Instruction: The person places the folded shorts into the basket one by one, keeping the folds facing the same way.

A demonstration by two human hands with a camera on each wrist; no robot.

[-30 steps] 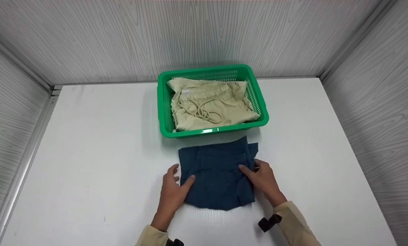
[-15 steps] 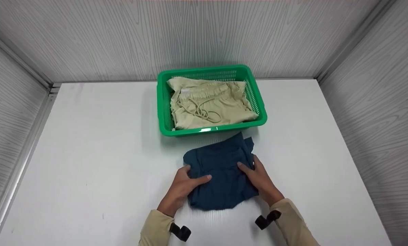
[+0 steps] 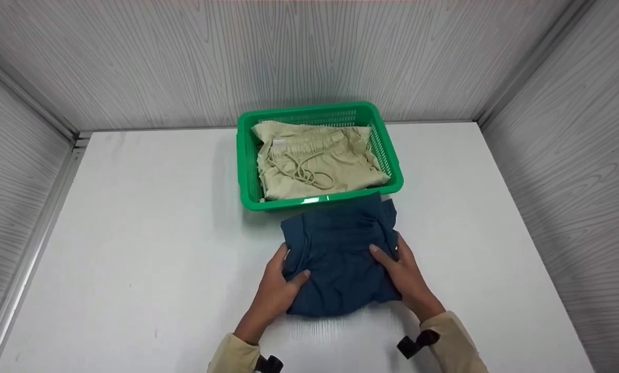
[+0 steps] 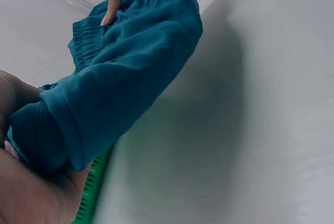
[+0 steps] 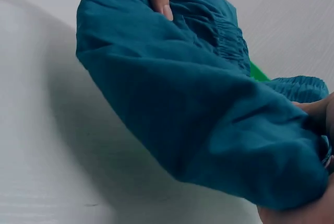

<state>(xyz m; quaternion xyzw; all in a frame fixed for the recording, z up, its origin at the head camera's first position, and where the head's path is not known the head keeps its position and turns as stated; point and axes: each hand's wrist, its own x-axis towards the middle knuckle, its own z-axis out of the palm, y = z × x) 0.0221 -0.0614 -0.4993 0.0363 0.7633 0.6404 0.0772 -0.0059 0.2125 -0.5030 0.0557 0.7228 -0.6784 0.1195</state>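
A folded dark blue garment [image 3: 340, 259] with a gathered elastic waistband [image 5: 229, 38] hangs between both hands, a little above the table, as its shadow in the wrist views shows. My left hand [image 3: 278, 287] grips its left side, thumb on top and fingers underneath. On the opposite side my right hand [image 3: 407, 272] holds it the same way, the thumb lying across the upper face. Most fingers are hidden beneath the cloth. The garment's far edge reaches the front rim of a green basket [image 3: 244, 171]. Inside that basket lie beige drawstring shorts or trousers [image 3: 340, 171].
The basket stands on the white table [image 3: 133, 233] near the back wall [image 3: 309, 57]. Grey wood-grain panels enclose the left, back and right sides. Dark wrist-worn devices [image 3: 418, 343] sit at both cuffs.
My left hand has closed on the garment's left side. Both hands have lifted it off the table and shifted it slightly towards the basket.
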